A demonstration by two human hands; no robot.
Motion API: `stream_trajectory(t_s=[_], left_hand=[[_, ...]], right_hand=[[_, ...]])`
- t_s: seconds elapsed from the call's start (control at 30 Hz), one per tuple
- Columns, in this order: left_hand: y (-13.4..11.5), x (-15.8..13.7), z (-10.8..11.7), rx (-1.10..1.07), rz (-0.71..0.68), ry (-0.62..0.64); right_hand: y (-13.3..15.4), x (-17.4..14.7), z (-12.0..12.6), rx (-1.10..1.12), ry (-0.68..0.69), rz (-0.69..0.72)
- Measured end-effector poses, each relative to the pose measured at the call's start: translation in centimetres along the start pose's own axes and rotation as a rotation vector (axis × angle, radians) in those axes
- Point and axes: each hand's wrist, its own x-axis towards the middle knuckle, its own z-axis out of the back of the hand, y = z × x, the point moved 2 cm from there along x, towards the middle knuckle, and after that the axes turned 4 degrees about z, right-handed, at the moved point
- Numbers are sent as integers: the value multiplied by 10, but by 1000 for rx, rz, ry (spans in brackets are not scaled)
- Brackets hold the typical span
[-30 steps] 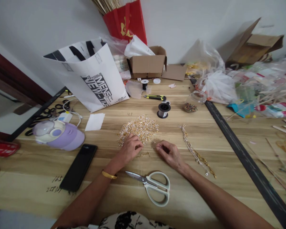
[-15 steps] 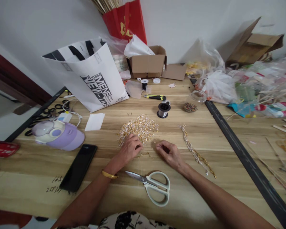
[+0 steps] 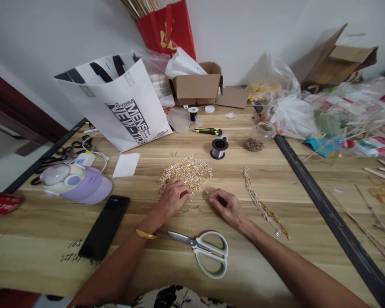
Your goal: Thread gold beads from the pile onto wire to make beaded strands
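Observation:
A heap of small gold and clear beads or charms (image 3: 188, 171) lies mid-table. My left hand (image 3: 175, 196) rests at its near edge, fingers curled together; what they hold, if anything, is too small to make out. To the right, my right hand (image 3: 226, 205) is closed in a pinch beside a few loose bits (image 3: 208, 191), its fingertips pointing left. Just below my left fingertips lies a short gold chain (image 3: 190, 210). Nearer me are white-handled scissors (image 3: 208, 252), blades closed. Right of my right hand lie silver and gold chains (image 3: 263, 205) in a bunch.
Behind the heap are a wire spool (image 3: 218, 149), a yellow-black utility knife (image 3: 208, 131) and a jar of beads (image 3: 256, 139). Leftward stand a phone (image 3: 105, 226), a purple bottle (image 3: 80, 184) and a white bag (image 3: 122, 107). Plastic bags (image 3: 295, 115) crowd the right.
The whole view has shifted slightly left. Both hands stay in nearly the same places, with the left fingers only slightly moved at the heap's edge.

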Motion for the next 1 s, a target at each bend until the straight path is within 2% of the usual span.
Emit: stream_trajectory(t_s=[0.2,0.33,0.47,0.6,1.0], left_hand=[[-4,10,5,3,-10,10],[-9,18,3,39,-63,40],[-14,26,0,134,-108,113],[-15,30,-2,151,-92,171],[1,31,-2,-13,-70,123]], right_hand=[[1,0,0,7,0,2],[2,0,0,27,-5,7],[2,0,0,27,-4,14],[3,0,1,12,-1,18],[4,1,1,15,-10,15]])
